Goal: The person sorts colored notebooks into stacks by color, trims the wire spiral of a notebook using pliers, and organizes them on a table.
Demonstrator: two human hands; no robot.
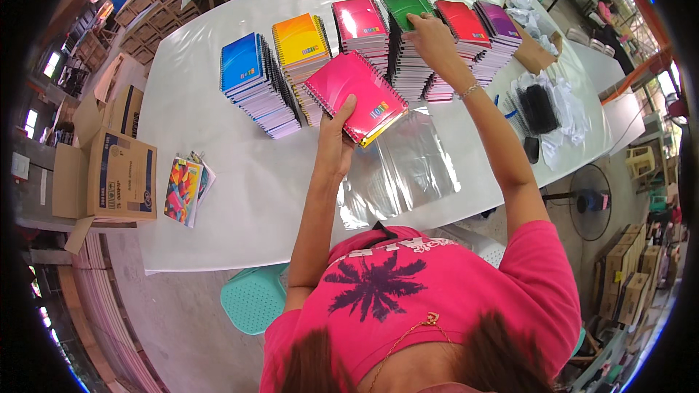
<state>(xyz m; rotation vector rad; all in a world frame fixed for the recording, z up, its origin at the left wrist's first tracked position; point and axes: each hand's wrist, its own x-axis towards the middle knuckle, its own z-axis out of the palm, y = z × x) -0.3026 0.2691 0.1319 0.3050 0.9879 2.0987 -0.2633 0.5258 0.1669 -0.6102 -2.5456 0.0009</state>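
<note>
My left hand [338, 131] grips a pink spiral notebook [357, 91], thumb on its cover, tilted above the table; a yellow edge shows beneath it, so at least one more notebook is in the hold. At the top of the green notebook stack [402, 11], my right hand [433, 38] has its fingers closed on the uppermost green notebook by its right side. Beside these stand a blue stack [244, 62], a yellow stack [300, 40], another pink stack [358, 18], a red stack [462, 23] and a purple stack [499, 22].
Clear plastic sheets [400, 175] lie on the white-covered table [218, 182] in front of me. Left are colourful booklets [186, 189] and an open cardboard box [120, 175]. Crumpled plastic and a black object [540, 108] sit at right. A fan [588, 201] stands beyond the table edge.
</note>
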